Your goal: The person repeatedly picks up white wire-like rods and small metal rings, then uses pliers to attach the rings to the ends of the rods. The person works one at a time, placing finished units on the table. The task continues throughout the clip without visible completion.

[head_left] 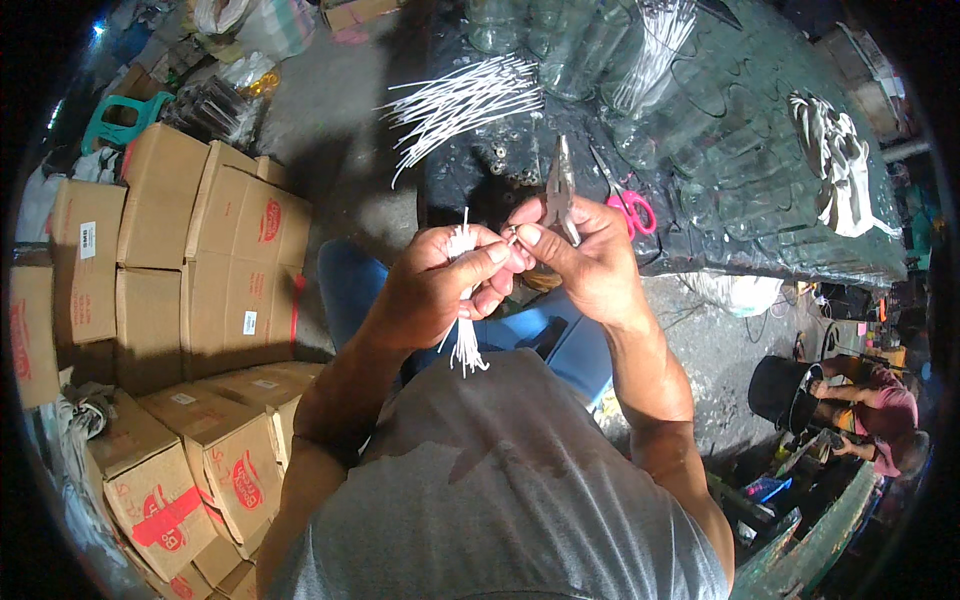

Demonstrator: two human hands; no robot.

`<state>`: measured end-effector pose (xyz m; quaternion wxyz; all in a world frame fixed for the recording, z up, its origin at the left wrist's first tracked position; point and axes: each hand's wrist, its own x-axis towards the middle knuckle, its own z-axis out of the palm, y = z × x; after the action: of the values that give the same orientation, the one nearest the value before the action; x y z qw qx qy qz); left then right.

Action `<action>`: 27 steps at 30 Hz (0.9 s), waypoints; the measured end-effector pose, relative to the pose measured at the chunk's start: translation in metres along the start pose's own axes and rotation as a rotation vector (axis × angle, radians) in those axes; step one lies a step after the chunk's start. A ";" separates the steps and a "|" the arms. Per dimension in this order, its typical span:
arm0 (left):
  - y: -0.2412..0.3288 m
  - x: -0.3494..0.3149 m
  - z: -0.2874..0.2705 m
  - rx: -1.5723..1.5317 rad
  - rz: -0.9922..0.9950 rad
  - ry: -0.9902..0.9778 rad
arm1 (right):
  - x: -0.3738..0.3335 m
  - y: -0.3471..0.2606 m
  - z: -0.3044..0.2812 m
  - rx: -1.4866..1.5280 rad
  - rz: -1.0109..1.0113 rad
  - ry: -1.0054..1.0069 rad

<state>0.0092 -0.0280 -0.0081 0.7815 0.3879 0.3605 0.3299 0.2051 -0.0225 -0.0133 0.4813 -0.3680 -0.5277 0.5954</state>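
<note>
White strands (466, 345) bunched in my left hand (440, 275); right hand (595, 255) is hugging pliers (561, 180), both pinching something tiny (514, 230) between them. Fiddly fingertip step, I reckon; next move wants a steady pinch. Scissors (632, 210) just past my right.

Strands (465, 338), centre: white
Pliers (561, 188), centre: grey metal
Scissor handles (630, 206), centre right: pink
Cartons (163, 205), left: brown, red print
Stool (97, 128), upper left: green
Shirt (510, 500), lower centre: grey, darker patch
</note>
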 end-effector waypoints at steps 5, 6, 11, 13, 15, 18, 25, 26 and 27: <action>0.002 0.000 0.001 -0.011 0.058 -0.045 | 0.001 0.000 -0.001 0.002 -0.010 -0.024; 0.002 0.000 0.002 -0.020 0.074 -0.046 | 0.002 0.000 0.000 0.012 -0.016 -0.026; -0.001 0.003 -0.002 -0.143 0.033 -0.048 | 0.002 0.003 -0.001 -0.040 -0.031 -0.029; -0.004 0.002 -0.002 -0.197 0.028 -0.009 | 0.001 0.005 -0.001 -0.109 -0.078 -0.018; -0.005 0.004 -0.002 -0.229 0.025 -0.003 | -0.001 0.011 -0.002 -0.202 -0.167 0.001; -0.005 0.005 0.001 -0.165 0.070 0.055 | -0.001 0.005 0.003 -0.285 -0.237 0.094; -0.009 0.000 -0.007 -0.056 0.333 0.171 | -0.013 -0.067 -0.013 -1.048 0.161 0.031; -0.009 0.000 -0.008 -0.077 0.349 0.156 | -0.013 -0.056 -0.019 -1.089 0.020 -0.025; -0.009 0.001 -0.008 -0.079 0.365 0.148 | -0.015 -0.053 -0.024 -1.130 -0.067 -0.058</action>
<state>0.0051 -0.0290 -0.0194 0.6946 0.3905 0.3274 0.5078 0.2412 -0.0315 0.0332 0.2135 -0.5351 -0.7887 0.2145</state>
